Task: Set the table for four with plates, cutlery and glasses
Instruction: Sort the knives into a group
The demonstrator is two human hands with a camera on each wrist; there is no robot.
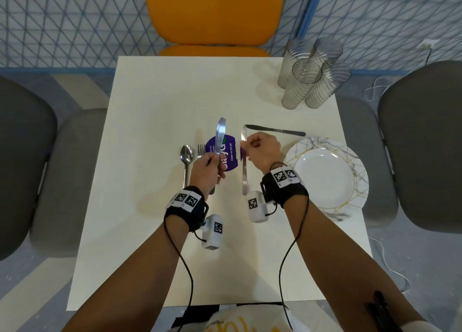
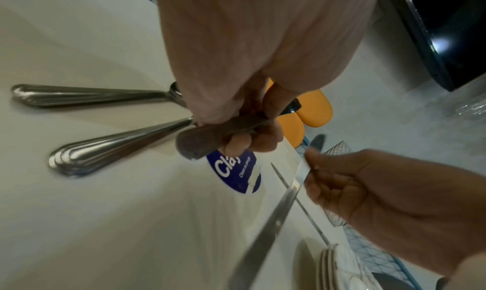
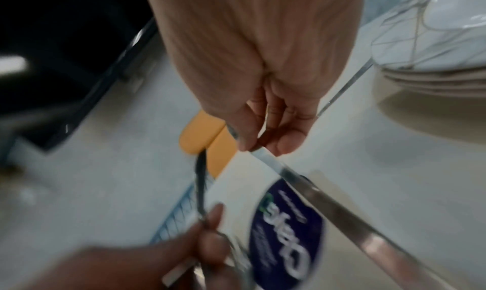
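Observation:
My left hand grips the handle of a table knife, blade pointing away from me; a second blade tip seems to show beside it. My right hand pinches another knife near its middle, handle toward me, held above the table. In the right wrist view the thumb and fingers pinch that knife. A further knife lies flat beyond my right hand. A spoon and a fork lie left of my left hand. Stacked marbled plates sit at the right, and several ribbed glasses stand at the far right.
A round purple sticker marks the middle of the white table. An orange chair stands at the far side, with grey chairs at the left and right. Cables run from my wrist cameras along both forearms.

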